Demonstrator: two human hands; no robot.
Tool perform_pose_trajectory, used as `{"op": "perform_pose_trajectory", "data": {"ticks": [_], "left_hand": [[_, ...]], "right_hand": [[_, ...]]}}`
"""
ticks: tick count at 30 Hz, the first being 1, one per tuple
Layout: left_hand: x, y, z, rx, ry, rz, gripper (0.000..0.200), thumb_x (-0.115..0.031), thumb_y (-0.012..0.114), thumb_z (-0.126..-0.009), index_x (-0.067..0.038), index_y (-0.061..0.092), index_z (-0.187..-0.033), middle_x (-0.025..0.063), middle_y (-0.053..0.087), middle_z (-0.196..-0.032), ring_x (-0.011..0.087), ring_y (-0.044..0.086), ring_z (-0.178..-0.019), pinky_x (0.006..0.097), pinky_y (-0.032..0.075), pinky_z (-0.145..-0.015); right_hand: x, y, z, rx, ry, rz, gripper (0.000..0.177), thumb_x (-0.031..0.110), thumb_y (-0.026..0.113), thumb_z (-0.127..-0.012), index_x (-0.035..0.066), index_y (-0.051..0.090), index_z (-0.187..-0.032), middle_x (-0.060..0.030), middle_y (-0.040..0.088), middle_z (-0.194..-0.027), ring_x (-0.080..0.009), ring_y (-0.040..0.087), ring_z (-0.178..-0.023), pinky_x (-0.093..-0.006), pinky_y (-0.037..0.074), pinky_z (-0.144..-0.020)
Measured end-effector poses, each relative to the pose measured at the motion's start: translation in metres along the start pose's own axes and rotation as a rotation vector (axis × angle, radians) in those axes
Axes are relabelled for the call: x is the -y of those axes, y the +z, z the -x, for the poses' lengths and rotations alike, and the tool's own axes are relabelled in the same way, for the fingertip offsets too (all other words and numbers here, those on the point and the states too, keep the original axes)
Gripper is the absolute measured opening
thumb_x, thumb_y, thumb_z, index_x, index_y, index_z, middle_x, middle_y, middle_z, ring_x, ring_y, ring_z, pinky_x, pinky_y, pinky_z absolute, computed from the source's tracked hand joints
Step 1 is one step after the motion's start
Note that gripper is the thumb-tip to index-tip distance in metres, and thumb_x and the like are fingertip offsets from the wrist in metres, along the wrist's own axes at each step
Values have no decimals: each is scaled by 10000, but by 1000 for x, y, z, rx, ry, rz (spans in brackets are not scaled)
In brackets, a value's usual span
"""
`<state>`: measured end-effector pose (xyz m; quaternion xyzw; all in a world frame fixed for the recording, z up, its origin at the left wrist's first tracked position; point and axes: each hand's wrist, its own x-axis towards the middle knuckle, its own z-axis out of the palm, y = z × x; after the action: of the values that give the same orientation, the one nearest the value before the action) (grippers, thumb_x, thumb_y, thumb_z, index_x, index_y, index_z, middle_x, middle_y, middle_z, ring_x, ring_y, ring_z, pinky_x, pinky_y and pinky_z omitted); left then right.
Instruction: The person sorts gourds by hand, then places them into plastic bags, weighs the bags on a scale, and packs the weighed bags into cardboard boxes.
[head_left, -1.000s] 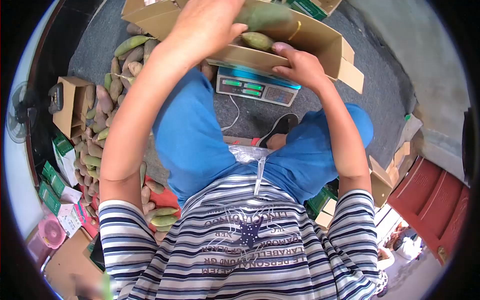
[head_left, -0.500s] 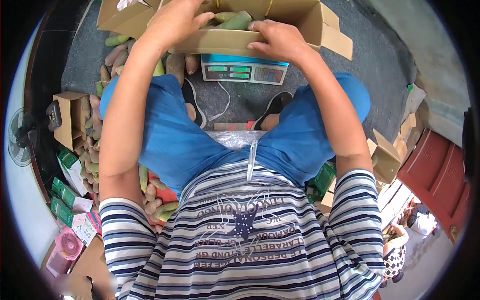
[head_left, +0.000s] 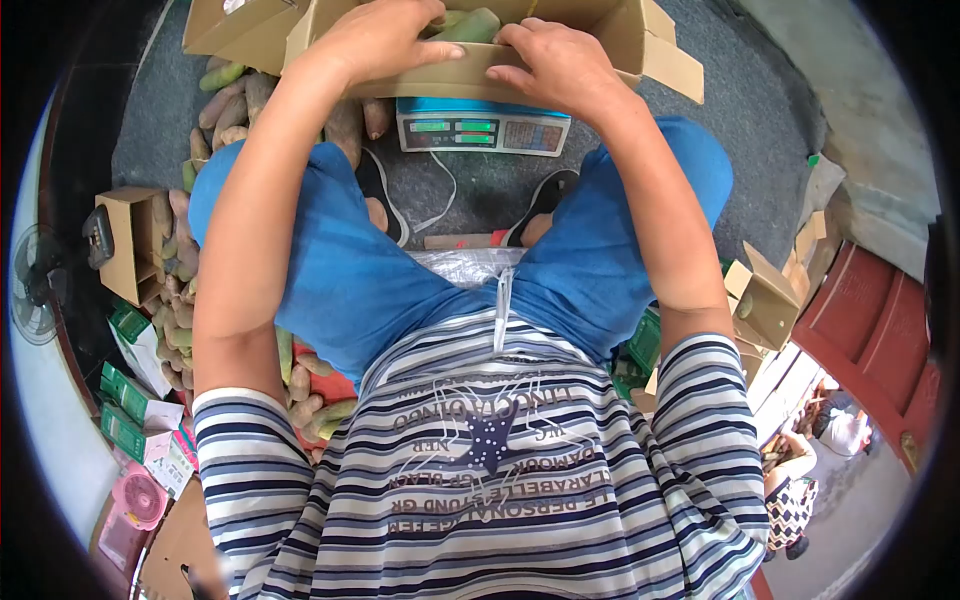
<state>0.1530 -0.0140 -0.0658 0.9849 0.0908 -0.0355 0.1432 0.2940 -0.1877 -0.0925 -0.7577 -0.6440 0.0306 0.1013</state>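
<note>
An open cardboard box (head_left: 450,76) holding long green-skinned tubers (head_left: 472,27) rests on a digital scale (head_left: 482,130) with lit green displays. My left hand (head_left: 385,40) grips the near wall of the box, its thumb over the outer face and its fingers partly hidden inside. On the right, my right hand (head_left: 560,60) is bent over the same wall, fingertips at the top edge and thumb against the outside.
Tubers (head_left: 232,105) are heaped along the left, beside a small open box (head_left: 128,240). Green-and-white cartons (head_left: 122,400) and a pink fan (head_left: 140,500) stand lower left. At right are open cartons (head_left: 765,300), a red door (head_left: 870,330) and another person (head_left: 795,490).
The whole view has shifted slightly, so the box and scale appear higher. My left thumb has moved right along the box wall. My right fingers are bent more over the edge.
</note>
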Motion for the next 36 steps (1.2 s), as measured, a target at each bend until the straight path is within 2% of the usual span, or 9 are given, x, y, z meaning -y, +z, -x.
{"op": "perform_pose_trajectory", "data": {"ticks": [4,7,9,12,15,18,21,28,36], "left_hand": [[-13,-3,2,88,-23,-4,527,-408,669,-781,-38,559,-1140,181,583,-1056,344,569,-999,413,458,-856],[-18,-9,0,241,-69,-46,526,-372,685,-767,-45,551,-1156,172,576,-1071,340,569,-1007,412,458,-869],[-14,-2,0,248,-80,-75,519,-353,686,-766,-50,546,-1164,165,578,-1063,338,569,-1011,414,458,-872],[-10,5,-4,274,-87,-90,487,-322,681,-769,-56,547,-1153,159,580,-1054,338,568,-1014,418,461,-869],[-9,7,-6,288,-67,-102,439,-284,677,-772,-52,552,-1123,157,581,-1051,339,568,-1012,423,466,-861],[-11,9,-8,297,-54,-122,393,-234,674,-771,-50,557,-1097,154,583,-1049,339,569,-1010,425,471,-852],[-11,12,-13,301,-67,-124,373,-192,676,-764,-53,560,-1089,150,584,-1048,337,569,-1010,426,473,-848],[-12,12,-19,287,-75,-140,334,-161,667,-763,-52,570,-1063,148,590,-1038,332,569,-1008,425,469,-853],[-11,17,-22,310,-68,-155,280,-180,650,-777,-35,577,-1005,156,592,-1026,332,567,-1006,427,466,-855]], "right_hand": [[4,-3,0,25,5,14,356,388,628,-806,58,606,-938,-136,627,-931,-307,625,-885,-423,512,-721],[7,-6,0,15,10,26,343,379,631,-805,63,604,-934,-129,626,-941,-305,623,-890,-417,514,-721],[9,-11,-1,-6,14,25,336,375,632,-805,64,602,-928,-122,625,-950,-302,621,-893,-413,515,-723],[14,-27,-4,-150,-31,-34,298,340,627,-812,64,610,-924,-110,630,-910,-300,621,-861,-408,507,-705],[23,-60,-3,-110,32,-258,238,237,624,-800,50,603,-946,-192,599,-896,-342,581,-921,-415,466,-789],[14,-52,2,-211,3,-216,253,299,618,-819,71,618,-930,-106,631,-856,-297,618,-826,-409,494,-684],[6,-59,15,-270,-12,-230,215,270,610,-824,84,628,-932,-110,630,-819,-299,617,-798,-406,483,-669],[-33,-83,39,-259,183,-177,217,276,600,-848,97,639,-963,-97,660,-833,-262,637,-765,-367,493,-688],[-60,-59,43,-170,277,-141,226,297,582,-862,106,647,-964,-99,667,-812,-266,643,-776,-382,502,-707]]}}
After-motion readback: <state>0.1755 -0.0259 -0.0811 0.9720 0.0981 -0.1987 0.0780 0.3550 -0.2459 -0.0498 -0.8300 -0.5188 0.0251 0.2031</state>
